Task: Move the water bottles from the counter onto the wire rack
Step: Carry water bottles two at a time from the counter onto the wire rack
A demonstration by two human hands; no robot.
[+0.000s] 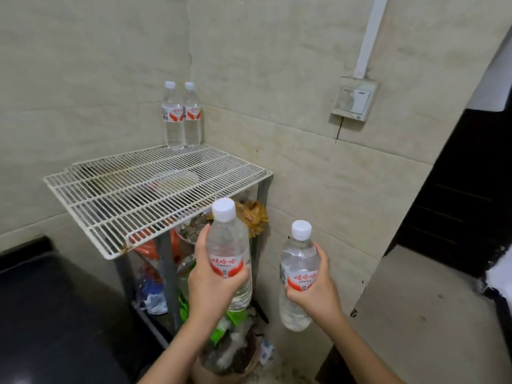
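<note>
Clasping left bottle (228, 246) in left grip (213, 281), right bottle (297, 263) in right grip (314, 296); raise both upright over the wire rack (110, 200); set beside the far pair (174, 120).

The single head-worn view looks forward and down onto the wire rack (124, 195) from close by.
</note>
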